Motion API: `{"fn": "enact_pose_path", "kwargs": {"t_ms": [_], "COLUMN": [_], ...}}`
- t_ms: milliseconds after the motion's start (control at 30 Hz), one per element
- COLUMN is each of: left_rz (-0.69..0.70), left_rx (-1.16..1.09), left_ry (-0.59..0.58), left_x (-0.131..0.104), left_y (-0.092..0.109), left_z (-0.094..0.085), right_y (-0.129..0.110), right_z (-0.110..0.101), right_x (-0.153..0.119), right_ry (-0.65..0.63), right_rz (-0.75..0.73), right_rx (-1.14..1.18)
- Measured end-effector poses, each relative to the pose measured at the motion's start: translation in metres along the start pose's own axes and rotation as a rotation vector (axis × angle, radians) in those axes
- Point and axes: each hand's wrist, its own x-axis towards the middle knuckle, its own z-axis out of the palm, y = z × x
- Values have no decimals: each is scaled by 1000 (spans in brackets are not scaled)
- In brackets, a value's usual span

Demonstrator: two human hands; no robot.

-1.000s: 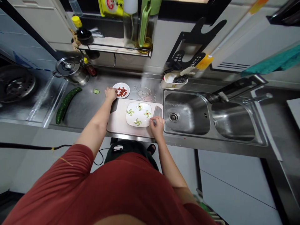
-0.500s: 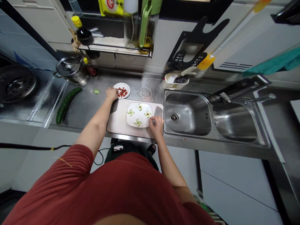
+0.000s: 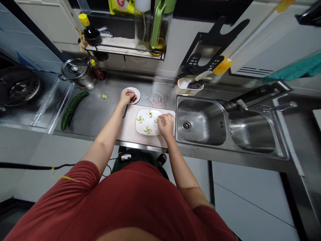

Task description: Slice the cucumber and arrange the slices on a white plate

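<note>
My left hand [image 3: 127,96] reaches over a small white plate [image 3: 137,92] of chopped red pieces [image 3: 133,98]. Its fingertips are pinched together at the red pieces; what they hold is too small to make out. My right hand [image 3: 167,124] is closed in a pinch above the right side of a larger white plate [image 3: 142,112], with any small thing in it hidden. Green slices [image 3: 147,130] lie on that plate in pinwheel shapes, and my fingers partly cover the one at the right. The plate rests on a pale cutting board [image 3: 127,132].
A whole cucumber [image 3: 72,108] and a few cucumber slices [image 3: 104,96] lie on the steel counter at left. Behind them stand a lidded pot [image 3: 77,72] and a small bottle [image 3: 97,70]. The double sink [image 3: 200,134] is at right. A shelf [image 3: 120,48] holds bottles above.
My left hand has shifted right, from the small plate's edge to over its red pieces. My right hand has moved slightly up, now covering more of the right pinwheel.
</note>
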Motion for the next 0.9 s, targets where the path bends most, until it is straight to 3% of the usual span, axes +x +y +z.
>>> {"fn": "enact_pose_path", "kwargs": {"t_ms": [367,600,900], "left_rz": [162,305,360], "left_rx": [-134,-20,104], "left_ry": [-234,-273,-304], "left_x": [-72,-107,-138], "left_y": [43,67,86], "left_z": [23,26,20], "right_y": [-32,-45,-62], "right_z": [-7,-13,-33], "right_x": [45,56,54], "right_ry": [-3,-42,-62], "right_rz": [-119,-185,-277], "right_rx": [0,32,47]}}
